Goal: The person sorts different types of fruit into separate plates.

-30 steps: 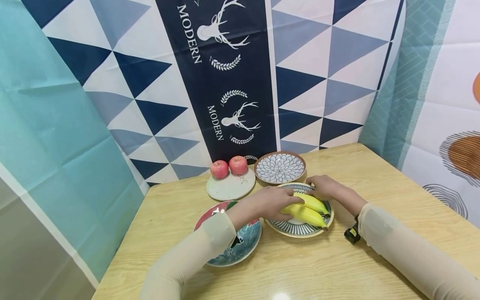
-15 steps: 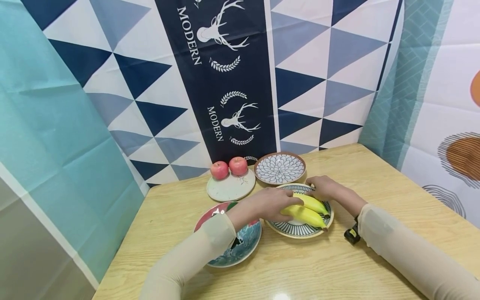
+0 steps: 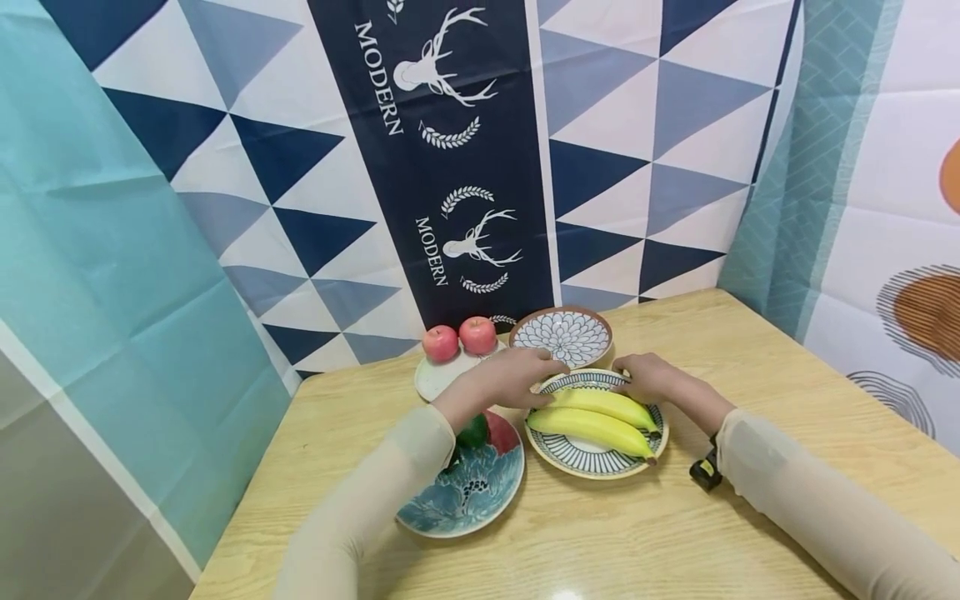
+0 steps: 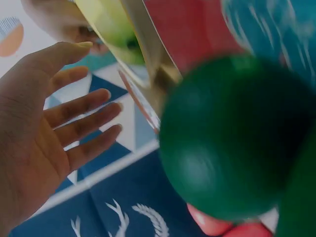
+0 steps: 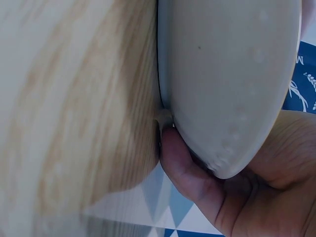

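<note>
Two yellow bananas point(image 3: 600, 421) lie side by side on a plate point(image 3: 592, 468) with a black-and-white striped rim. My left hand point(image 3: 517, 377) hovers at the plate's left edge, its fingertips near the ends of the bananas. In the left wrist view this hand point(image 4: 54, 108) has its fingers spread and holds nothing. My right hand point(image 3: 652, 377) grips the far right rim of the banana plate. The right wrist view shows a finger point(image 5: 180, 158) tucked beneath the plate's pale underside point(image 5: 227, 84), close over the wooden table.
A blue-and-red floral plate point(image 3: 468, 508) with a smooth green rounded object point(image 3: 474, 433) stands left of the bananas. Behind are a pale plate point(image 3: 433, 379) with two red apples point(image 3: 478, 335) and a brown-rimmed flower-patterned dish point(image 3: 562, 337). Patterned cloth hangs around the table.
My left hand has let go of the bananas and moved up and left, uncovering their left ends. My right hand stays at the plate's rim.
</note>
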`<act>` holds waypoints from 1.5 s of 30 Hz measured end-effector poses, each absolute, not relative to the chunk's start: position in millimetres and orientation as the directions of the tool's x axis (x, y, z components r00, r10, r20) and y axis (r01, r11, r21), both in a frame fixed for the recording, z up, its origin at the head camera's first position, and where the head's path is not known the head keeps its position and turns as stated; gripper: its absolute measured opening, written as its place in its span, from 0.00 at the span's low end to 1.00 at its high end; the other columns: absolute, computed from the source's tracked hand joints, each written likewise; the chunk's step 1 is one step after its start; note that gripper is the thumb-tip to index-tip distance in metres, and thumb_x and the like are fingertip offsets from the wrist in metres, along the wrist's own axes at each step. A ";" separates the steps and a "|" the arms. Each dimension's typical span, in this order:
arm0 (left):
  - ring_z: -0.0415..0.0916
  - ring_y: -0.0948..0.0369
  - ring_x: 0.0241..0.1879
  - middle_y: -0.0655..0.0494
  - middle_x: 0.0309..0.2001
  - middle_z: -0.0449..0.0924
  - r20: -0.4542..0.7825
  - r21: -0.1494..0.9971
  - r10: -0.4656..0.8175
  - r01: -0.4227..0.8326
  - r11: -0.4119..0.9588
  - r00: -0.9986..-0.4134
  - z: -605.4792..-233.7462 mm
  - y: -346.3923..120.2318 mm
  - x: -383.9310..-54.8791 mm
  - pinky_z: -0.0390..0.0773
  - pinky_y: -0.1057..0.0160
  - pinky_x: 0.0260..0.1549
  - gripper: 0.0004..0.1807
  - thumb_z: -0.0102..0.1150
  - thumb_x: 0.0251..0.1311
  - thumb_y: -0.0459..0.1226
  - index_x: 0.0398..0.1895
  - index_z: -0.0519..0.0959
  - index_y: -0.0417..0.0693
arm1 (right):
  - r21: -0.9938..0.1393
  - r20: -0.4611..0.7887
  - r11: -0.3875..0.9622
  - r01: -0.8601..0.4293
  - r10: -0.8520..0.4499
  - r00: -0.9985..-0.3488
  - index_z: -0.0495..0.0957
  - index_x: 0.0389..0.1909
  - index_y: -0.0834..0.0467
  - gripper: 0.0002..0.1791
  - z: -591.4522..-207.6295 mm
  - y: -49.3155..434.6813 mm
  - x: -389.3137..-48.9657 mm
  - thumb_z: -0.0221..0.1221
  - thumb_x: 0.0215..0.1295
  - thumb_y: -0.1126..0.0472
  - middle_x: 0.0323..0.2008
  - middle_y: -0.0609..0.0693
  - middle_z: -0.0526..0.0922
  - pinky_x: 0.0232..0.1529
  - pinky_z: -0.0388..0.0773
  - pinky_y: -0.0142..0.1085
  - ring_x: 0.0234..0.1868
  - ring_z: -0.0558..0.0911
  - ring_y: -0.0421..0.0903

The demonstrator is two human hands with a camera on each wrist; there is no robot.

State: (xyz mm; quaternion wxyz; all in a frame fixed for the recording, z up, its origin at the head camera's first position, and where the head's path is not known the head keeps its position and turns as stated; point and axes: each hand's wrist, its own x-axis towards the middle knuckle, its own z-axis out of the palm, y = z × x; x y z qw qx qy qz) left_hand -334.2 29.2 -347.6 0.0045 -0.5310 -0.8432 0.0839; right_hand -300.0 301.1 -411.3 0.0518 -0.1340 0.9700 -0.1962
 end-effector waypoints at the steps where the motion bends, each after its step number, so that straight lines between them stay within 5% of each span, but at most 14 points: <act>1: 0.79 0.59 0.51 0.54 0.58 0.80 -0.067 -0.142 0.895 0.892 0.430 -0.442 -346.7 25.8 -338.9 0.80 0.57 0.54 0.28 0.64 0.72 0.50 0.73 0.76 0.59 | -0.394 -0.046 0.886 -0.243 -0.283 -0.958 0.81 0.44 0.61 0.09 -411.6 301.1 -299.9 0.63 0.76 0.58 0.38 0.55 0.83 0.41 0.78 0.44 0.39 0.79 0.52; 11: 0.78 0.56 0.61 0.52 0.67 0.78 -0.001 -0.088 0.840 0.837 0.541 -0.543 -337.2 -0.5 -374.7 0.79 0.55 0.60 0.27 0.64 0.71 0.50 0.71 0.77 0.56 | -0.395 -0.042 0.886 -0.244 -0.283 -0.958 0.81 0.44 0.61 0.09 -415.9 302.9 -302.0 0.63 0.76 0.58 0.38 0.55 0.83 0.42 0.78 0.45 0.40 0.80 0.51; 22: 0.77 0.55 0.62 0.52 0.65 0.79 0.036 -0.107 0.796 0.789 0.605 -0.605 -332.0 -10.9 -401.9 0.77 0.54 0.61 0.25 0.67 0.69 0.47 0.68 0.80 0.54 | -0.395 -0.053 0.889 -0.232 -0.274 -0.960 0.81 0.45 0.61 0.09 -413.5 304.2 -300.7 0.63 0.76 0.58 0.39 0.54 0.83 0.41 0.78 0.44 0.39 0.79 0.51; 29: 0.77 0.56 0.54 0.54 0.54 0.81 -0.003 -0.070 0.742 0.740 0.669 -0.671 -332.1 -18.1 -416.9 0.78 0.52 0.57 0.24 0.64 0.71 0.48 0.68 0.81 0.56 | -0.396 -0.046 0.888 -0.234 -0.274 -0.961 0.80 0.44 0.61 0.09 -415.5 304.2 -304.4 0.63 0.76 0.58 0.39 0.55 0.83 0.42 0.78 0.44 0.40 0.80 0.51; 40: 0.73 0.53 0.61 0.48 0.63 0.80 -0.022 0.016 0.664 0.664 0.748 -0.748 -338.3 -26.2 -436.9 0.73 0.49 0.66 0.26 0.63 0.71 0.48 0.70 0.79 0.53 | -0.389 -0.031 0.890 -0.237 -0.270 -0.962 0.81 0.44 0.61 0.09 -415.8 305.5 -305.4 0.64 0.76 0.57 0.38 0.54 0.83 0.41 0.78 0.44 0.39 0.80 0.51; 45: 0.76 0.52 0.55 0.49 0.59 0.79 0.021 0.073 0.613 0.613 0.787 -0.790 -341.9 -32.0 -440.3 0.76 0.49 0.60 0.26 0.68 0.67 0.48 0.67 0.79 0.56 | -0.388 -0.029 0.890 -0.241 -0.273 -0.962 0.81 0.44 0.60 0.09 -417.2 304.4 -307.2 0.63 0.76 0.57 0.38 0.53 0.83 0.42 0.79 0.44 0.39 0.80 0.51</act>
